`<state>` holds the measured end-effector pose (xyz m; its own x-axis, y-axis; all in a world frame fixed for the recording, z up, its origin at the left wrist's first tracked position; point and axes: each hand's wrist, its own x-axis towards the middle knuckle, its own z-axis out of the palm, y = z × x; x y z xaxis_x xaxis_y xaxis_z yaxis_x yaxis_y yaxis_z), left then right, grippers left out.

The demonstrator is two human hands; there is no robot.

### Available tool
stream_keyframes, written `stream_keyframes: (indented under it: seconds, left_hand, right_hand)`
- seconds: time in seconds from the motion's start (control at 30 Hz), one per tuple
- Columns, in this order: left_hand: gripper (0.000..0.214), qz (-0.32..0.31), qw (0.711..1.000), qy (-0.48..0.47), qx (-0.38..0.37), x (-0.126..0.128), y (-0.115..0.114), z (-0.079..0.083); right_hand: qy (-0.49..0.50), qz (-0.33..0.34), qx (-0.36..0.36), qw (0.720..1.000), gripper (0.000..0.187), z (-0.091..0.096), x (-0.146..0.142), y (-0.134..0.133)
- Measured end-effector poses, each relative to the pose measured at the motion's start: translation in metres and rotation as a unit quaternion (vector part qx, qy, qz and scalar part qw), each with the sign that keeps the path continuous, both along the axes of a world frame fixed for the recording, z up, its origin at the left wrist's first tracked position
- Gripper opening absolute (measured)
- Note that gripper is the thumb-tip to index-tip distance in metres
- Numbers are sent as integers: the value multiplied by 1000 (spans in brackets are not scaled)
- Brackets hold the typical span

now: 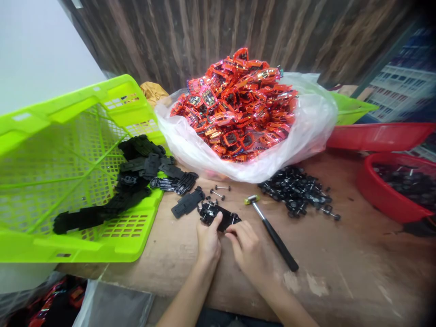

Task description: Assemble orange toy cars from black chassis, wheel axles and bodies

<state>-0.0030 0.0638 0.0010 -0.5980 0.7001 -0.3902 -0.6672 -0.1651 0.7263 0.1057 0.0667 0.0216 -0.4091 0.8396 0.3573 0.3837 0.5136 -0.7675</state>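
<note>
My left hand [208, 238] grips a black toy car chassis [221, 220] with its thumb on top, above the wooden table. At the chassis's right end, the fingers of my right hand [247, 243] are pinched together against a wheel axle [234, 219]; whether they hold the axle or the chassis edge is unclear. Just beyond lie a flat black chassis plate [188, 202] and two loose axles with wheels [217, 195]. To the right rests a small hammer [272, 231] with a black handle and a yellowish head.
A lime-green crate [136, 245] lies tipped at left, black chassis plates [143, 163] spilling out. Behind, a white plastic bag [306, 131] holds red toy car bodies [238, 104]. Right of it are a pile of wheel axles [296, 190] and a red basin [371, 186] with more.
</note>
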Motion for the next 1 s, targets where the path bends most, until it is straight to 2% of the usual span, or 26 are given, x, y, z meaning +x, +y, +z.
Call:
stream_keyframes:
  seconds: [0.07, 0.13, 0.23, 0.33, 0.4, 0.43, 0.53, 0.6, 0.77, 1.0]
  left_hand:
    - [40, 3, 1000, -2, 2, 7, 0, 2]
    - [38, 2, 1000, -3, -2, 12, 0, 4]
    - [40, -4, 1000, -28, -3, 11, 3, 4]
    - [42, -12, 999, -51, -9, 7, 5, 0]
    - [40, -27, 998, -55, -21, 5, 5, -4]
    - [39, -37, 997, -55, -27, 5, 4, -6]
    - [37, -62, 996, -57, -42, 6, -1, -10]
    - [39, -70, 995, -53, -43, 7, -3, -11]
    - [39, -80, 995, -48, -35, 8, -1, -13]
    - [46, -88, 995, -33, -38, 10, 3, -19]
  right_hand:
    - [-29, -9, 56, 998, 19, -6, 0, -14]
    - [-40, -23, 70, 996, 17, -7, 3, -17]
    - [-6, -41, 74, 996, 13, 7, 9, 6]
    - [-34, -92, 95, 991, 20, 33, 2, 72]
    - [-194, -135, 48, 971, 27, 49, -11, 131]
    - [-225, -139, 33, 964, 27, 54, -20, 160]
    - [-280, -137, 16, 950, 30, 60, -46, 228]
    - [-304, -114, 21, 946, 32, 59, -60, 254]
    - [-328, -54, 48, 942, 35, 55, -76, 274]
    - [-327, -92, 29, 940, 34, 52, -77, 264]
